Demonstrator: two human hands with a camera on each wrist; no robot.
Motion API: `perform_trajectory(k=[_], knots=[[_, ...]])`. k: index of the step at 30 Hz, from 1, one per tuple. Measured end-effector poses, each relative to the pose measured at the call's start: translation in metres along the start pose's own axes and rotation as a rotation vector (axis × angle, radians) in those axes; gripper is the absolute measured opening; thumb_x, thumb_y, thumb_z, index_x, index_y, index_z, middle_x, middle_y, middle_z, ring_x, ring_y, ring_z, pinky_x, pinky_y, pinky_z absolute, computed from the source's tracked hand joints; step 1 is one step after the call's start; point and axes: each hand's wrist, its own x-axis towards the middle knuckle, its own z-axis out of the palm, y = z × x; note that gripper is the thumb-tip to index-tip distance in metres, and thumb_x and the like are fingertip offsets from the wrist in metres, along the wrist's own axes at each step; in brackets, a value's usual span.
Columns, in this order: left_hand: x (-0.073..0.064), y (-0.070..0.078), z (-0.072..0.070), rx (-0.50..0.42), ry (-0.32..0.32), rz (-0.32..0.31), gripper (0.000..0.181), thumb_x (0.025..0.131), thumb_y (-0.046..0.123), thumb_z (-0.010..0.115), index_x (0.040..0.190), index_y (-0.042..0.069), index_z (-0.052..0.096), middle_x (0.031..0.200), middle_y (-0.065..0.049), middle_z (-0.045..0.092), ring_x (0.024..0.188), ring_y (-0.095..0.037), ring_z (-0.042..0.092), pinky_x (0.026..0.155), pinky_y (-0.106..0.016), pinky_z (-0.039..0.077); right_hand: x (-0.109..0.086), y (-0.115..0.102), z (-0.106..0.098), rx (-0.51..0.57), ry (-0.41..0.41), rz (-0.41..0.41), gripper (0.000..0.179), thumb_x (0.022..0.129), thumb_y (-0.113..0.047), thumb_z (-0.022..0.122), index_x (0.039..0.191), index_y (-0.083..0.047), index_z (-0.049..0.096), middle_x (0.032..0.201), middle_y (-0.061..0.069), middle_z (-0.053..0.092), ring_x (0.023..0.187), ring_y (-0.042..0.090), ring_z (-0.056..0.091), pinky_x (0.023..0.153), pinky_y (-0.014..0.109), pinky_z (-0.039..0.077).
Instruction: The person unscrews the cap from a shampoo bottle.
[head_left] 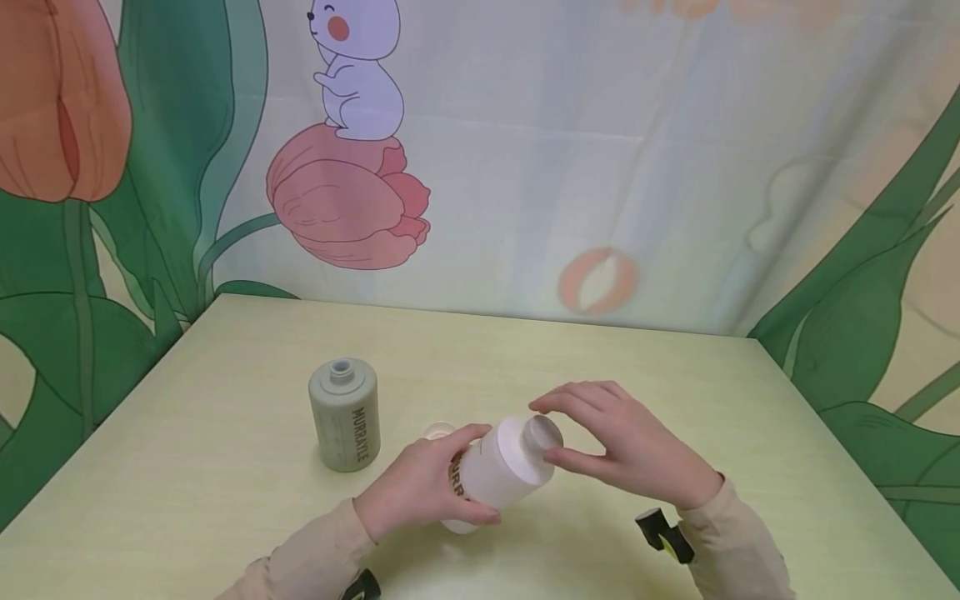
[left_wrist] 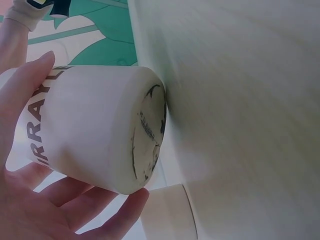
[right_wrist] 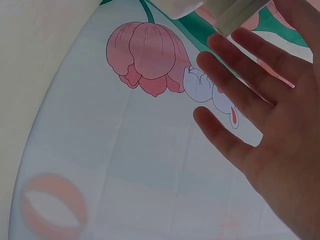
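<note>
My left hand [head_left: 423,483] grips a white bottle [head_left: 502,467] around its body, the bottle tilted with its cap end up to the right. Brown lettering shows beside the fingers, and its scuffed base faces the left wrist view. At the bottle's cap [head_left: 543,435], my right hand [head_left: 630,437] has its thumb against the side and fingers spread loosely, the fingertips right by the rim. Behind the left hand stands another pale cylindrical thing [left_wrist: 169,215], mostly hidden by the hand and bottle.
A grey-green bottle [head_left: 345,417] with an uncapped neck and "MURRAYLE" lettering stands upright to the left on the pale wooden table [head_left: 225,400]. A printed curtain [head_left: 510,167] with tulips and a rabbit hangs behind the table's far edge.
</note>
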Motion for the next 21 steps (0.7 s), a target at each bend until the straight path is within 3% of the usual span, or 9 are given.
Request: perform_trajectory(k=[8,15,21], knots=[[0.0003,-0.0010,0.0012,0.015,0.000,0.002,0.083,0.061,0.039,0.090,0.134,0.024,0.051,0.109,-0.001,0.068,0.093,-0.014,0.062,0.078,-0.036,0.050,-0.0003,-0.0004,-0.0022,0.003,-0.017,-0.057,0.036,0.087,-0.023,0.070,0.122,-0.023,0.061,0.117,-0.013,0.062,0.107,0.008,0.057,0.093,0.034,0.043],[-0.0004,-0.0009,0.0007,0.008,-0.003,0.001,0.083,0.061,0.039,0.089,0.133,0.025,0.052,0.109,-0.001,0.069,0.095,-0.014,0.061,0.080,-0.038,0.049,-0.0013,-0.0006,-0.0022,0.001,-0.019,-0.021,0.043,0.089,-0.035,0.069,0.128,-0.021,0.057,0.122,-0.011,0.062,0.111,0.009,0.057,0.096,0.036,0.041],[-0.0002,-0.0007,0.0004,0.008,-0.006,0.001,0.083,0.061,0.040,0.089,0.134,0.024,0.051,0.110,-0.002,0.068,0.095,-0.014,0.061,0.081,-0.038,0.049,-0.0005,0.0001,-0.0021,-0.005,0.002,-0.028,0.034,0.089,-0.031,0.070,0.120,-0.020,0.060,0.115,-0.013,0.062,0.106,0.008,0.058,0.094,0.035,0.042]])
